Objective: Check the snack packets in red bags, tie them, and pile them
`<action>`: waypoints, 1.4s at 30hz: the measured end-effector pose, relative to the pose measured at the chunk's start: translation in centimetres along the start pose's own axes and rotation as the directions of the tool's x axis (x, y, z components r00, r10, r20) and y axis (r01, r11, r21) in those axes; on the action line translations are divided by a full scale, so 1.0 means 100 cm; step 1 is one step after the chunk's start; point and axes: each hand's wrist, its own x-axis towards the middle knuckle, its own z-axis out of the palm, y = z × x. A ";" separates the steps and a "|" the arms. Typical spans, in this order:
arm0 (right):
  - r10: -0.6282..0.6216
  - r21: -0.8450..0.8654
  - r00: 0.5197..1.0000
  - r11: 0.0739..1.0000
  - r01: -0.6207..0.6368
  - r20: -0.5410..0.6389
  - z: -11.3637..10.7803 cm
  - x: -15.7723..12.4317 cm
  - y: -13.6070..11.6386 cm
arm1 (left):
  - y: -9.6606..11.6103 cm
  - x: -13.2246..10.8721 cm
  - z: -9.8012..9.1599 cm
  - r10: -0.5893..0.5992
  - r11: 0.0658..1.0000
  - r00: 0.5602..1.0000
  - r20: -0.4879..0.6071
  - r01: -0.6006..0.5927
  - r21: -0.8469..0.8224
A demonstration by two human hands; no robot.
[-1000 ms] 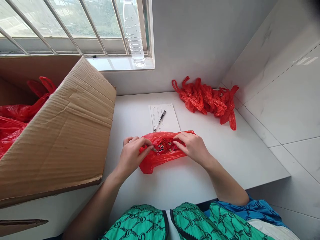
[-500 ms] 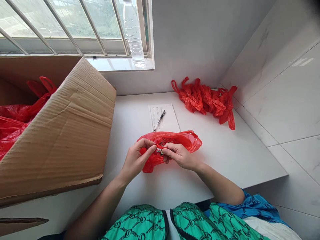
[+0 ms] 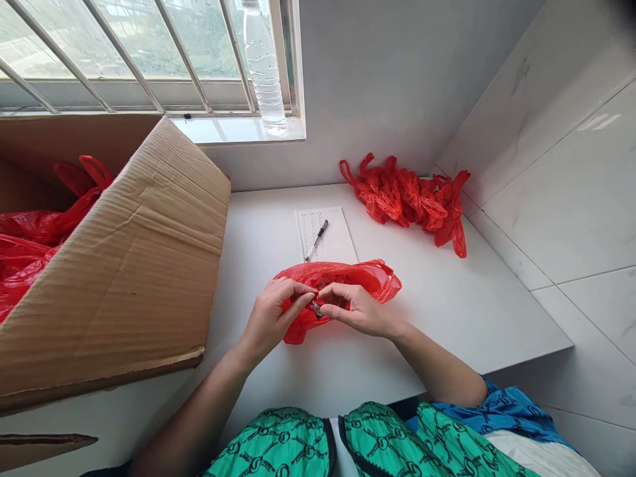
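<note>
A red plastic bag (image 3: 377, 278) lies open on the white table, with small dark and red printed pieces inside it. Over its mouth, my left hand (image 3: 271, 308) pinches a small printed packet (image 3: 316, 307) between thumb and forefinger. The packet looks red and dark with white lettering and a bit of green; its exact kind is too small to tell. My right hand (image 3: 360, 311) is just to the right of the packet, its thumb and forefinger apart with a gap between them. Nothing shows in the right fingers.
Behind the bag lies a sheet of paper (image 3: 338, 242) with a pen (image 3: 317, 240) on it. Bunched red bags (image 3: 407, 199) sit at the back right. A cardboard box (image 3: 149, 265) holding red bags stands left. A water bottle (image 3: 265, 79) is on the sill.
My right thumb and forefinger have parted from the small packet. My left hand has shifted slightly right, still pinching it, and the packet now hangs more tilted. The bag has stayed put.
</note>
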 end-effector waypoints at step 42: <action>-0.091 -0.558 0.965 0.827 -0.064 -0.245 -0.015 0.002 0.015 | -0.020 -0.002 0.001 -0.066 0.926 0.981 0.180 -0.007 0.378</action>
